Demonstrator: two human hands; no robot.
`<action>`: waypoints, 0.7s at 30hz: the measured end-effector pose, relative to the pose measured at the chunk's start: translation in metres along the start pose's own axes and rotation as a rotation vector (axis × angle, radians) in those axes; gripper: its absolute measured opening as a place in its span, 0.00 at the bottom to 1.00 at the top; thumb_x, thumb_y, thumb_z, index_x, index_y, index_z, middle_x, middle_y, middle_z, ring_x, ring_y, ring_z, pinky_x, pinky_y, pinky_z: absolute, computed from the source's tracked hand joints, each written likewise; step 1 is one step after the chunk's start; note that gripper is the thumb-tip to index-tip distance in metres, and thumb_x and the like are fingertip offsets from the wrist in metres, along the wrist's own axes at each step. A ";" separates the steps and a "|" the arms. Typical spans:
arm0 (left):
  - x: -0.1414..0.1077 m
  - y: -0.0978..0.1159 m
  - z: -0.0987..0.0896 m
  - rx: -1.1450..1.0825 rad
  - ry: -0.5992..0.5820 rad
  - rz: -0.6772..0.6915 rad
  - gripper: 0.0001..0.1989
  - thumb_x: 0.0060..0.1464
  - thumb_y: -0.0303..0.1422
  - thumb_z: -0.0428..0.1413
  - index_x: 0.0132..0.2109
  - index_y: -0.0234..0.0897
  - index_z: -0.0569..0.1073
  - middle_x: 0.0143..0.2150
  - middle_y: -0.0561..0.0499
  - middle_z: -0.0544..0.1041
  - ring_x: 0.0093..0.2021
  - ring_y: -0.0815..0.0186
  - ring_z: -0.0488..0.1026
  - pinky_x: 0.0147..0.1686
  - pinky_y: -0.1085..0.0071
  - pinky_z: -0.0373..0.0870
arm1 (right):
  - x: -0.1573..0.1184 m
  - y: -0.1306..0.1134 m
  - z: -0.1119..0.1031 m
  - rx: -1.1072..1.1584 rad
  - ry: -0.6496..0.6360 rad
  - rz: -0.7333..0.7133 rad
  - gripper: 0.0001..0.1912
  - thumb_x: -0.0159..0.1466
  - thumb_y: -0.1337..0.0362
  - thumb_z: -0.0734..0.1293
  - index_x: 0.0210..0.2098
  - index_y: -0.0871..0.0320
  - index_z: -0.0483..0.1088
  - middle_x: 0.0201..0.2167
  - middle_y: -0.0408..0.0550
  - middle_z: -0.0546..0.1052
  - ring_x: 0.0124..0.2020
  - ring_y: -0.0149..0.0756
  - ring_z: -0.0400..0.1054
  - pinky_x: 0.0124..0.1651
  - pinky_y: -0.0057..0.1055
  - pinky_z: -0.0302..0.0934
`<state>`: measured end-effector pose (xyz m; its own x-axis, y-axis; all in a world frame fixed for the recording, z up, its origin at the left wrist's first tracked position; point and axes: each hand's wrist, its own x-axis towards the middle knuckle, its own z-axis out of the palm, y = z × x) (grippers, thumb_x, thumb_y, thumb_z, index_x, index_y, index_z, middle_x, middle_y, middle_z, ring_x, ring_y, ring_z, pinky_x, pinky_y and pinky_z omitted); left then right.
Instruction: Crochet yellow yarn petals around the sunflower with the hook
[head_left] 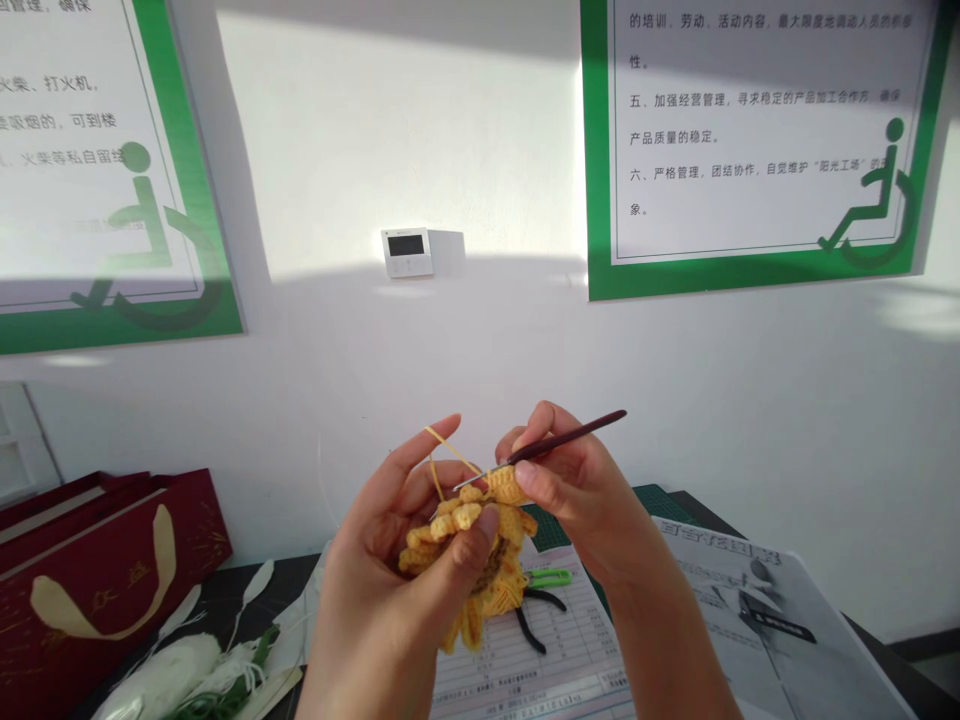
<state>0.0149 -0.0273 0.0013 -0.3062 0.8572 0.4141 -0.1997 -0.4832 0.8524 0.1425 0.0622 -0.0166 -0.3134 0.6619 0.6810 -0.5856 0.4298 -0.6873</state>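
My left hand grips a yellow crocheted piece with petal-like lobes and a brownish centre, its thumb pressed on the front. Yellow yarn runs over the raised left index finger towards the hook. My right hand is closed around a crochet hook with a dark red handle. The hook's metal tip points left, at the top of the piece, where a yellow stitched part sits under the right fingertips.
Behind the piece lie a green-handled tool with black parts and printed sheets. A green mat and a printed page are at right. Dark red gift bags and white yarn stand left. Posters hang on the wall.
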 end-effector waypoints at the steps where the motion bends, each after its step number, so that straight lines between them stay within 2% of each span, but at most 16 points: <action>1: 0.000 0.000 0.000 0.002 0.005 0.001 0.30 0.46 0.31 0.73 0.58 0.45 0.78 0.37 0.51 0.79 0.34 0.62 0.77 0.34 0.70 0.76 | 0.000 0.000 0.000 -0.014 -0.006 -0.013 0.17 0.58 0.58 0.79 0.34 0.54 0.67 0.33 0.42 0.75 0.32 0.31 0.65 0.35 0.31 0.59; 8: 0.004 -0.003 0.001 0.026 0.016 0.045 0.30 0.46 0.33 0.72 0.58 0.43 0.78 0.36 0.52 0.79 0.33 0.63 0.78 0.31 0.72 0.75 | -0.001 -0.001 -0.003 -0.112 -0.012 -0.064 0.13 0.61 0.60 0.77 0.35 0.53 0.69 0.35 0.42 0.75 0.34 0.32 0.67 0.38 0.32 0.61; 15: 0.009 -0.002 -0.006 -0.005 -0.073 -0.024 0.34 0.44 0.28 0.73 0.60 0.43 0.77 0.38 0.52 0.80 0.34 0.63 0.79 0.35 0.70 0.77 | -0.002 -0.001 -0.006 -0.142 0.007 -0.081 0.12 0.61 0.62 0.77 0.36 0.52 0.70 0.36 0.42 0.77 0.37 0.32 0.69 0.40 0.33 0.64; 16: 0.010 -0.002 -0.008 -0.018 -0.097 -0.029 0.34 0.45 0.30 0.73 0.60 0.43 0.77 0.39 0.51 0.80 0.35 0.62 0.80 0.35 0.69 0.78 | -0.002 -0.001 -0.006 -0.142 0.013 -0.079 0.12 0.61 0.62 0.77 0.36 0.52 0.70 0.36 0.42 0.77 0.37 0.32 0.69 0.40 0.33 0.64; 18: 0.013 -0.004 -0.013 -0.066 -0.148 -0.039 0.32 0.49 0.41 0.71 0.61 0.41 0.77 0.42 0.47 0.82 0.37 0.58 0.81 0.36 0.67 0.79 | -0.002 0.000 -0.008 -0.154 0.020 -0.086 0.12 0.61 0.62 0.77 0.36 0.52 0.70 0.36 0.41 0.77 0.37 0.32 0.70 0.40 0.32 0.65; 20: 0.016 -0.005 -0.017 -0.108 -0.178 -0.067 0.32 0.55 0.53 0.64 0.61 0.39 0.78 0.44 0.43 0.84 0.37 0.56 0.81 0.35 0.66 0.80 | -0.002 0.000 -0.009 -0.179 0.015 -0.104 0.12 0.60 0.62 0.78 0.36 0.52 0.71 0.36 0.41 0.77 0.38 0.32 0.70 0.41 0.32 0.66; 21: 0.018 -0.005 -0.018 -0.095 -0.181 -0.101 0.29 0.58 0.50 0.62 0.61 0.40 0.78 0.44 0.43 0.84 0.37 0.57 0.82 0.34 0.67 0.80 | -0.002 0.001 -0.009 -0.188 0.008 -0.116 0.12 0.61 0.62 0.78 0.37 0.52 0.71 0.37 0.42 0.77 0.38 0.32 0.71 0.43 0.32 0.67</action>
<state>-0.0067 -0.0125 -0.0018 -0.1102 0.9161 0.3855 -0.3101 -0.4002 0.8624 0.1498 0.0665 -0.0209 -0.2454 0.6056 0.7570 -0.4675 0.6101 -0.6397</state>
